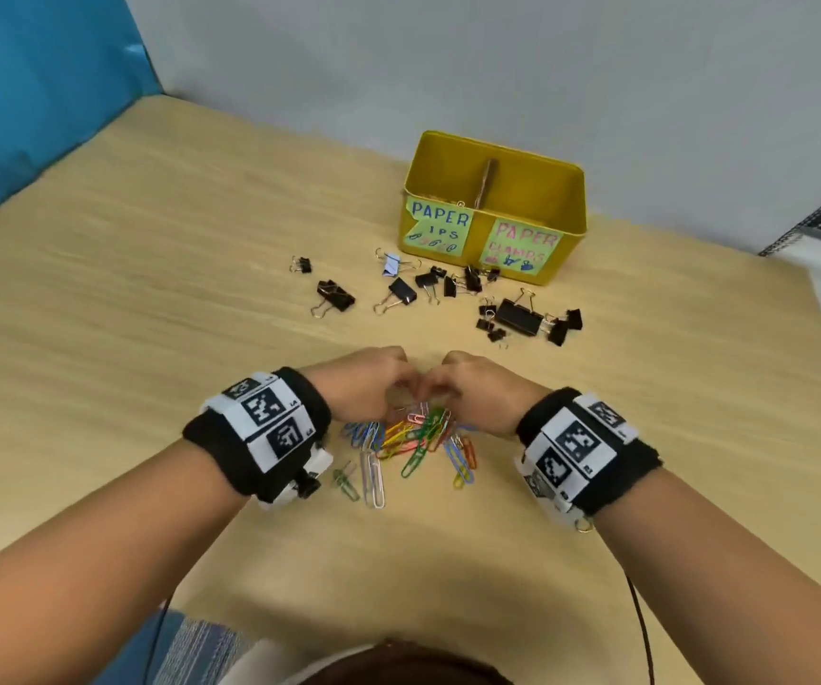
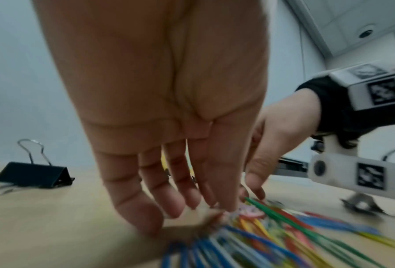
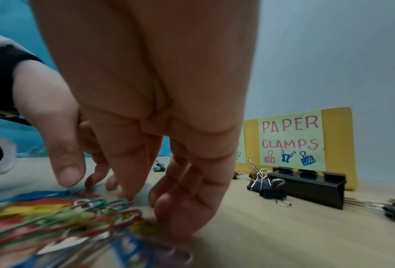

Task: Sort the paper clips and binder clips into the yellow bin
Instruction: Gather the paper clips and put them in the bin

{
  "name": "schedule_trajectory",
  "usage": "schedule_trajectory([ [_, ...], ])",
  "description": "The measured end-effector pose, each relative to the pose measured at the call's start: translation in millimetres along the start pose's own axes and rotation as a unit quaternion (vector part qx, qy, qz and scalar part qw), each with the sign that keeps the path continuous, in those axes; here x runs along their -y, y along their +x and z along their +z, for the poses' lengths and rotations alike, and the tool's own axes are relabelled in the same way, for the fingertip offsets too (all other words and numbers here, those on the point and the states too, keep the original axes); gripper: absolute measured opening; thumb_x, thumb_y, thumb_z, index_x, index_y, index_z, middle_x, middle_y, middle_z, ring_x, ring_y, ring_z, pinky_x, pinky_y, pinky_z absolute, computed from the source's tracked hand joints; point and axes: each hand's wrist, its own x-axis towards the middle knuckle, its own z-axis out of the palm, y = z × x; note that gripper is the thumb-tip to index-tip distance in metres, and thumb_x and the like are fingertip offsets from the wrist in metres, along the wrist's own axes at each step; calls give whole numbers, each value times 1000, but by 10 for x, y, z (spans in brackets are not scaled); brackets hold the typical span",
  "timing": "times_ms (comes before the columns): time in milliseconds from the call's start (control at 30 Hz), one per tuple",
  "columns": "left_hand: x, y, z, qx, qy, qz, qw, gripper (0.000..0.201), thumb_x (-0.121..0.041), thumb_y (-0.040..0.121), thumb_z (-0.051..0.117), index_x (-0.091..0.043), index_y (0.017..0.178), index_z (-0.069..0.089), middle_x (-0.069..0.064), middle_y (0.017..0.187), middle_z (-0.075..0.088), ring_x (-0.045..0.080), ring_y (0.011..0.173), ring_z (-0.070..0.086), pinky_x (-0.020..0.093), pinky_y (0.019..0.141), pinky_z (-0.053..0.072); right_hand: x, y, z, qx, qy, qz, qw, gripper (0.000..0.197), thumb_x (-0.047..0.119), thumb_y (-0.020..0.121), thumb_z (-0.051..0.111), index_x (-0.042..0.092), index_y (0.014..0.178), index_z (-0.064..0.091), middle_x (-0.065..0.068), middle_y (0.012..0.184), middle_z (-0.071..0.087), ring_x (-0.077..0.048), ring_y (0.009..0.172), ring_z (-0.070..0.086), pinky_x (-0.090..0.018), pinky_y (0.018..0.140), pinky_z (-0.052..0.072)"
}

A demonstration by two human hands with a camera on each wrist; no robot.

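A heap of coloured paper clips [image 1: 418, 437] lies on the wooden table close to me. My left hand [image 1: 393, 393] and right hand [image 1: 448, 388] meet over its far edge, palms down. In the left wrist view the left hand [image 2: 180, 208] points straight down, fingertips on the table beside the paper clips [image 2: 260, 235]. The right hand [image 3: 169, 208] likewise touches the paper clips [image 3: 65, 214] with fairly straight fingers. Neither hand visibly pinches anything. Black binder clips [image 1: 519, 316] lie scattered before the yellow bin [image 1: 571, 224], which has a cardboard divider and two labels.
A blue panel [image 1: 28, 116] borders the table on the left and a grey wall stands behind the bin. One binder clip [image 2: 33, 174] sits left of my left hand. A large binder clip [image 3: 306, 186] lies before the bin's "PAPER CLAMPS" label.
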Motion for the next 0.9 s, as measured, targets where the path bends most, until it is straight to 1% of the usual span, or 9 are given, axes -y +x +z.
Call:
schedule_trajectory([
  [100, 34, -175, 159, 7, 3, 2, 1000, 43, -15, 82, 64, -20, 123, 56, 5, 122, 48, 21, 117, 47, 31, 100, 41, -31, -166, 154, -13, 4, -13, 1000, 41, 4, 92, 45, 27, 122, 61, -5, 119, 50, -23, 114, 52, -28, 98, 43],
  [167, 112, -295, 187, -1, 9, -19, 1000, 58, -24, 74, 72, -24, 127, 51, 2, 121, 43, 19, 118, 42, 34, 102, 40, -75, -306, 172, -53, 14, -6, 998, 42, 11, 91, 51, 25, 130, 54, -5, 125, 48, -22, 118, 50, -31, 102, 43],
  [267, 207, -491, 274, 9, 13, -68, 998, 89, -28, 58, 83, -31, 134, 37, -5, 117, 31, 16, 118, 31, 34, 106, 39, -126, -503, 247, -53, 23, 48, 997, 71, 35, 80, 69, 23, 142, 36, -5, 133, 41, -23, 123, 45, -34, 104, 42],
  [333, 165, -530, 353, 9, 13, -71, 997, 93, -21, 57, 83, -31, 135, 33, -5, 119, 29, 15, 117, 33, 31, 104, 40, -97, -540, 343, -38, 11, 84, 996, 87, 41, 71, 75, 20, 143, 32, -6, 133, 37, -24, 124, 41, -37, 106, 41],
  [500, -71, -350, 373, -39, -9, -45, 998, 60, -4, 68, 75, -19, 121, 49, -2, 106, 42, 15, 97, 47, 22, 78, 42, 77, -387, 435, -71, 41, 53, 995, 70, 34, 69, 77, 15, 129, 47, -6, 119, 45, -22, 111, 49, -32, 98, 45],
  [633, -125, -211, 346, -57, 17, -38, 997, 40, -9, 72, 74, -12, 107, 56, 1, 100, 42, 17, 91, 47, 27, 76, 42, 85, -282, 408, -107, 46, 50, 992, 50, 24, 74, 75, 13, 119, 56, -9, 116, 52, -23, 106, 53, -28, 87, 43],
  [733, -115, -141, 367, -89, 37, -27, 995, 23, -6, 78, 64, -11, 100, 58, 8, 103, 57, 23, 95, 55, 29, 75, 42, 43, -247, 397, -127, 35, 42, 990, 39, 18, 79, 71, 12, 116, 59, -10, 115, 58, -24, 104, 56, -30, 87, 44],
  [833, -111, -98, 361, -105, 31, -24, 994, 19, -4, 80, 61, -10, 98, 61, 9, 102, 62, 26, 97, 58, 32, 78, 45, 1, -235, 367, -142, 65, 38, 987, 32, 12, 79, 70, 11, 110, 62, -6, 102, 61, -19, 89, 55, -27, 78, 45],
  [900, -90, -88, 319, -114, 7, -22, 993, 17, -6, 81, 63, -10, 98, 64, 4, 97, 61, 21, 95, 58, 27, 77, 43, -36, -221, 327, -138, 124, 53, 981, 23, 7, 79, 71, 12, 101, 64, -3, 91, 58, -17, 81, 56, -28, 75, 51],
])
